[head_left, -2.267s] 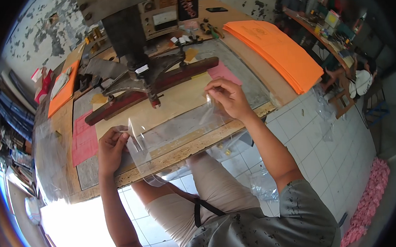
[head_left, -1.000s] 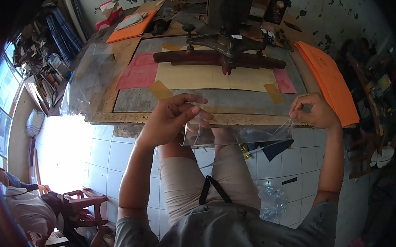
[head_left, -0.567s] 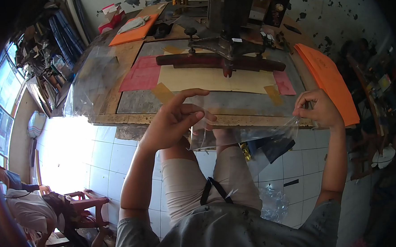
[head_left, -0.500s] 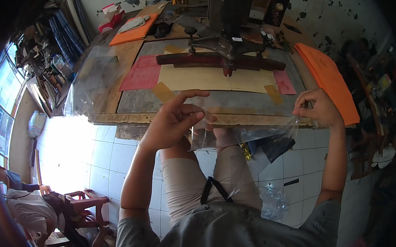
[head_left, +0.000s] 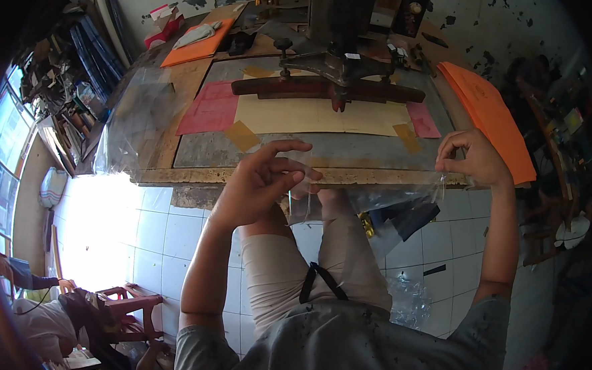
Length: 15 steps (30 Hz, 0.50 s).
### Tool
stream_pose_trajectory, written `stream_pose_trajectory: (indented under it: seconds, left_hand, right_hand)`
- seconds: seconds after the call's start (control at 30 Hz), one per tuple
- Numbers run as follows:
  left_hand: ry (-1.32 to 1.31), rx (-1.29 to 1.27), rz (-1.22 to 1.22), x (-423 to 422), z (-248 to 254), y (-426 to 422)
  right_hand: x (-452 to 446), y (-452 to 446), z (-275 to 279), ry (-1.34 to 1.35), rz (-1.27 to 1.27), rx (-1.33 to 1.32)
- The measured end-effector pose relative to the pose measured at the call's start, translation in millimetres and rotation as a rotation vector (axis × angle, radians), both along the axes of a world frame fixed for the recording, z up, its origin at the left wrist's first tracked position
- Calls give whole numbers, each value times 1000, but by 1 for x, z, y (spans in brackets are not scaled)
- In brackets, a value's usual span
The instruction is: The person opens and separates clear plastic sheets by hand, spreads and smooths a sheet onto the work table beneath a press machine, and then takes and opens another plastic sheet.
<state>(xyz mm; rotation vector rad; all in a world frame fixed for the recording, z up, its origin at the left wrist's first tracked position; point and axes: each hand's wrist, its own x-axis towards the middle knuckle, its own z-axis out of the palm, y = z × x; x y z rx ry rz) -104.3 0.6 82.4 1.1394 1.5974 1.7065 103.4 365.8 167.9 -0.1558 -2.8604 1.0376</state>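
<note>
Clear plastic film held at both ends before a sealing-bar bench

A length of clear plastic film (head_left: 390, 197) hangs at the front edge of the worktable (head_left: 376, 176), above the person's knees. Its long axis runs left to right, roughly parallel to that edge; one end points to each hand. The left hand (head_left: 265, 180) grips the left end between thumb and bent fingers, with the index finger extended above the film. The right hand (head_left: 472, 159) pinches the right end between thumb and curled index finger, drawing the film into narrow creases.

A small white label (head_left: 352, 56) is fixed to the dark press head (head_left: 347, 15); any lettering on it is too small to read. Marks on the stack of orange sheets (head_left: 486, 118), right of the press, are too faint to make out, as is the print on the dark box (head_left: 415, 4) behind.

The dark red bar (head_left: 291, 88) lies crosswise over a pale yellow sheet (head_left: 306, 117), which is flanked by a left pink sheet (head_left: 205, 109) and a right pink sheet (head_left: 424, 120). Amber tape strips (head_left: 241, 136) lie at its front corners.
</note>
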Motion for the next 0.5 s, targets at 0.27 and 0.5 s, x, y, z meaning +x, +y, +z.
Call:
stream_pose_trajectory:
  seconds: [0.27, 0.5]
  left_hand:
    - [-43, 38, -50, 1, -4, -1]
    - [-142, 45, -19, 5, -19, 5]
  right_hand:
    - [0, 3, -5, -4, -71, 12]
    - [0, 7, -11, 23, -136, 29]
